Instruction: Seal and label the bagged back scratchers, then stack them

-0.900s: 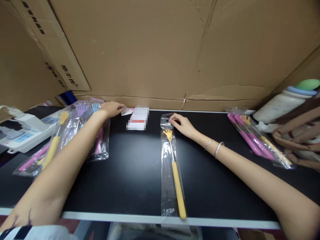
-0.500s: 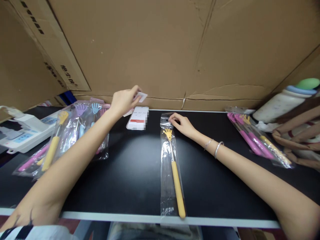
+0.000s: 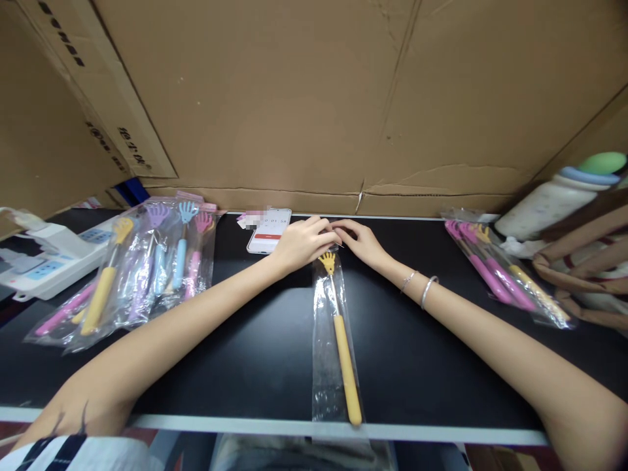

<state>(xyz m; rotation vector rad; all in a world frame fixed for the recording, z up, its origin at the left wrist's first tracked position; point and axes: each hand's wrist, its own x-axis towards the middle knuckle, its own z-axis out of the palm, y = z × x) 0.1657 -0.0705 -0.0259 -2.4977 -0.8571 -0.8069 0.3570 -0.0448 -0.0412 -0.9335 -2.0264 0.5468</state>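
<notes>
A yellow back scratcher (image 3: 347,366) with a hand-shaped head and metal shaft lies in a clear plastic bag (image 3: 324,366), its handle end towards me at the table's front edge. My left hand (image 3: 307,242) is closed at the top of the bag, its fingers around a small white card that is nearly all hidden; only a pale edge shows. Opposite it, my right hand (image 3: 362,243) pinches the bag's top edge between thumb and finger. The fingertips of both hands meet there and cover the bag's mouth.
Bagged back scratchers (image 3: 157,261) in several colours lie at the left beside a power strip (image 3: 53,261). A phone (image 3: 269,232) with a running timer lies behind my left hand. More back scratchers (image 3: 505,275), a bottle (image 3: 554,199) and a brown strap (image 3: 564,261) are at the right. Cardboard (image 3: 275,98) walls the back.
My left hand has moved right and down from above the phone to the bag's top, bringing the white card to my right hand. The right hand has stayed at the bag's edge.
</notes>
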